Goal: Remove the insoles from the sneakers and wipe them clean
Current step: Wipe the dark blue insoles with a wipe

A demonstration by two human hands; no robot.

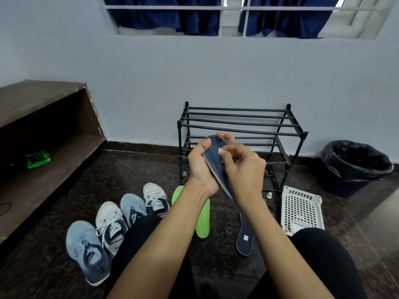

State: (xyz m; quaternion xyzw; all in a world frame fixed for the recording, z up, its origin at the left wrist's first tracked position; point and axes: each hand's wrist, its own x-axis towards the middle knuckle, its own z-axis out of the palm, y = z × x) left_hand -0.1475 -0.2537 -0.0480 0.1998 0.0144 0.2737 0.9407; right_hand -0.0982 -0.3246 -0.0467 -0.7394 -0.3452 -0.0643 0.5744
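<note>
**Dark insole held up and wiped between both hands**

The right hand's fingers point(232, 153) are pinched together on a small white wipe point(220, 151), pressing it against the upper face of a dark blue insole point(216, 158). The left hand point(201, 167) clamps that insole from the side, thumb across its top edge and fingertips showing behind the toe end, so the insole stands tilted in front of the black shoe rack point(239, 126). Both forearms reach forward from the lap, wrists bent inward toward each other.

On the floor below, a second dark insole point(245, 240) lies near a green insole point(203, 221). Four sneakers point(112, 225) sit in a row to the left. A white perforated basket point(302, 210) rests to the right, with a lined bin point(356, 167) behind it.
</note>
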